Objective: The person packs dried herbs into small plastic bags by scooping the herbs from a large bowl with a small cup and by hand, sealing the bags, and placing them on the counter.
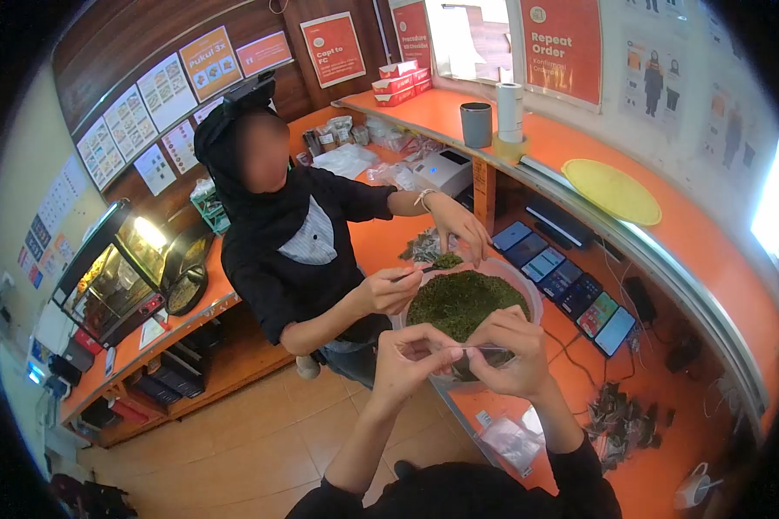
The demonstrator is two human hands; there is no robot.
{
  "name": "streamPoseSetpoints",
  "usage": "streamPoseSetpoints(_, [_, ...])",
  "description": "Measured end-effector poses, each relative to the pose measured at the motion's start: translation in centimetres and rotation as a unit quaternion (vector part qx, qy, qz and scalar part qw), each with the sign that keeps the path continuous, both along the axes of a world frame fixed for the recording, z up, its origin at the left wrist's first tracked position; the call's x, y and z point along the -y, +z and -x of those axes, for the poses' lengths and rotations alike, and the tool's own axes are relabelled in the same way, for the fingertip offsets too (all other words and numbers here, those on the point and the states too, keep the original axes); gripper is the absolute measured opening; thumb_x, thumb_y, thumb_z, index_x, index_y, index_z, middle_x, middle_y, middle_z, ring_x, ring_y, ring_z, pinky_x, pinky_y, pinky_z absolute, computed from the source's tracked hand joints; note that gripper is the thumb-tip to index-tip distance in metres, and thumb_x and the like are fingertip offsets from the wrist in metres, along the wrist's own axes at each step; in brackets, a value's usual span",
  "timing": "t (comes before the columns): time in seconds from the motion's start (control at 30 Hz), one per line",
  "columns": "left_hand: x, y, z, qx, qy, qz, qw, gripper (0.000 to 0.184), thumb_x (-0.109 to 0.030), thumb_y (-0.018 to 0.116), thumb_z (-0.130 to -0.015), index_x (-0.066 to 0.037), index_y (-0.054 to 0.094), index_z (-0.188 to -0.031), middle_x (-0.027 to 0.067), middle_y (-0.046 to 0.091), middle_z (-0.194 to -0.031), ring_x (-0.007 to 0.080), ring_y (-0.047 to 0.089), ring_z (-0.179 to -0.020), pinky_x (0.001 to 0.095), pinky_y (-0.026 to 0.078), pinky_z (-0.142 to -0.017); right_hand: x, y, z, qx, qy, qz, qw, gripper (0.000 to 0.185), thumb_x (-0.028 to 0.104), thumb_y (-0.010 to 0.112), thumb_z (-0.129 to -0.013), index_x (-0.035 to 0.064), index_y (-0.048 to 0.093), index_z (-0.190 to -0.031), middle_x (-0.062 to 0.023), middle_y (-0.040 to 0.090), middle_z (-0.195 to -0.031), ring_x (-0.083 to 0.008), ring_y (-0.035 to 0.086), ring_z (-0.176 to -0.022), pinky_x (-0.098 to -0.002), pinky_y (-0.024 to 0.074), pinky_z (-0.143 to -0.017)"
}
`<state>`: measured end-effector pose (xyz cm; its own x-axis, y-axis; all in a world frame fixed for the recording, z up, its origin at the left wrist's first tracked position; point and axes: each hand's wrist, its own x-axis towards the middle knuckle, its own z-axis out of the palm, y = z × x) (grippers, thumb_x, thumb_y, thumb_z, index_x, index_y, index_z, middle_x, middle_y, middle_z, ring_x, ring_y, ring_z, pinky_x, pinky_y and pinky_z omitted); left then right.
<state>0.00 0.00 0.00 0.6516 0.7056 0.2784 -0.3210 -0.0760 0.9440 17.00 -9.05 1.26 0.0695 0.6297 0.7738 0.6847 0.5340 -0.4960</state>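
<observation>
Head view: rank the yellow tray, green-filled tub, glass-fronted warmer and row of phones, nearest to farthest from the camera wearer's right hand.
1. Green-filled tub: just beyond the right hand.
2. Row of phones: right of the tub.
3. Yellow tray: on the raised shelf, right.
4. Glass-fronted warmer: far left counter.

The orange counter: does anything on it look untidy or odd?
Yes, a bit: small dark pieces lie in a loose, ragged heap right of the tub, rather than in a container.

Orange counters [220,281] line poster-hung walls [130,56] above a tan tiled floor [260,441].
</observation>
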Motion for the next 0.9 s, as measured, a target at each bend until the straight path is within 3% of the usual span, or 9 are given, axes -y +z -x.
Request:
streamPoseSetpoints(0.2, [1.1,-0.3,0.1,-0.036,-0.006,-0.012,0.999,0.007,0.003,0.078,-0.078,0.002,0.072,-0.082,0.0062,0.068,-0.072,0.0079,0.061,-0.058,0.02,0.046,-0.053,1.1,-0.3,0.5,0.025,-0.008,0.004,1.0,0.011,0.006,0.071,-0.068,0.0074,0.06,-0.071,-0.0042,0.055,-0.069,-0.0218,0.056,-0.065,-0.0323,0.0384,-0.067])
streamPoseSetpoints(0.27, [1.4,-0.4,0.2,-0.037,-0.047,-0.029,0.998,0.006,-0.001,0.078,-0.082,0.001,0.073,-0.083,0.0057,0.07,-0.074,0.0078,0.064,-0.063,0.0206,0.05,-0.058,1.7,-0.8,0.4,0.052,0.001,0.027,0.998,0.015,0.007,0.072,-0.067,0.0069,0.057,-0.071,-0.0049,0.052,-0.069,-0.0227,0.055,-0.066,-0.0334,0.0379,-0.066])
streamPoseSetpoints(0.4, [1.6,-1.6,0.5,-0.094,-0.088,-0.064,0.99,0.005,-0.001,0.078,-0.081,0.001,0.073,-0.082,0.0063,0.071,-0.074,0.0086,0.065,-0.062,0.0209,0.05,-0.057,2.8,-2.0,0.3,0.062,0.022,0.054,0.996,0.019,0.009,0.073,-0.066,0.0066,0.055,-0.07,-0.0049,0.05,-0.069,-0.0235,0.053,-0.066,-0.0345,0.0372,-0.064])
streamPoseSetpoints(0.57, [3.1,-3.6,0.1,-0.109,-0.105,0.07,0.986,0.004,0.001,0.077,-0.081,0.001,0.073,-0.082,0.0068,0.071,-0.073,0.0092,0.064,-0.06,0.0216,0.05,-0.053,7.0,-4.0,-0.7,0.014,0.005,0.096,0.995,0.021,0.009,0.074,-0.065,0.0062,0.054,-0.072,-0.0052,0.048,-0.068,-0.0238,0.052,-0.064,-0.0357,0.0379,-0.061])
streamPoseSetpoints(0.7, [5.3,-5.9,-1.6,-0.091,-0.097,0.101,0.986,0.005,0.008,0.073,-0.079,0.004,0.072,-0.081,0.0094,0.068,-0.066,0.0116,0.062,-0.054,0.0229,0.049,-0.049,11.7,-5.6,-1.8,-0.043,-0.057,0.178,0.981,0.02,0.007,0.074,-0.067,0.0055,0.055,-0.073,-0.0046,0.051,-0.069,-0.0214,0.053,-0.062,-0.0351,0.041,-0.06])
streamPoseSetpoints(0.77, [6.1,-7.8,-3.0,-0.086,-0.137,0.09,0.983,0.004,0.006,0.071,-0.083,0.005,0.07,-0.087,0.0102,0.069,-0.072,0.0129,0.065,-0.059,0.0239,0.052,-0.053,13.9,-5.8,-2.0,-0.074,-0.099,0.206,0.971,0.019,0.007,0.073,-0.068,0.0053,0.055,-0.072,-0.0045,0.052,-0.068,-0.0208,0.053,-0.061,-0.0352,0.0419,-0.06])
streamPoseSetpoints(0.83, [7.6,-8.9,-4.4,-0.087,-0.078,0.041,0.992,0.008,0.0,0.069,-0.089,0.005,0.067,-0.095,0.0104,0.07,-0.084,0.0141,0.068,-0.066,0.0252,0.055,-0.059,16.4,-5.9,-2.6,-0.105,-0.138,0.229,0.958,0.018,0.007,0.073,-0.069,0.0051,0.055,-0.072,-0.0045,0.053,-0.068,-0.0202,0.053,-0.06,-0.0353,0.0427,-0.059])
streamPoseSetpoints(0.87, [7.9,-8.5,-4.5,-0.122,-0.098,0.033,0.987,0.011,-0.005,0.065,-0.094,0.004,0.064,-0.101,0.0093,0.069,-0.093,0.0143,0.069,-0.075,0.0268,0.056,-0.068,18.1,-6.0,-3.6,-0.086,-0.217,0.233,0.944,0.018,0.007,0.073,-0.071,0.0048,0.055,-0.073,-0.0049,0.053,-0.068,-0.0201,0.053,-0.059,-0.0355,0.0432,-0.057])
streamPoseSetpoints(0.9, [8.0,-8.9,-4.5,-0.122,-0.105,0.033,0.986,0.011,-0.005,0.065,-0.094,0.004,0.064,-0.101,0.0093,0.069,-0.093,0.0143,0.069,-0.075,0.0268,0.056,-0.068,19.6,-6.0,-4.5,-0.067,-0.292,0.236,0.925,0.018,0.007,0.072,-0.072,0.0044,0.055,-0.073,-0.0054,0.053,-0.068,-0.0201,0.052,-0.057,-0.0357,0.0436,-0.056])
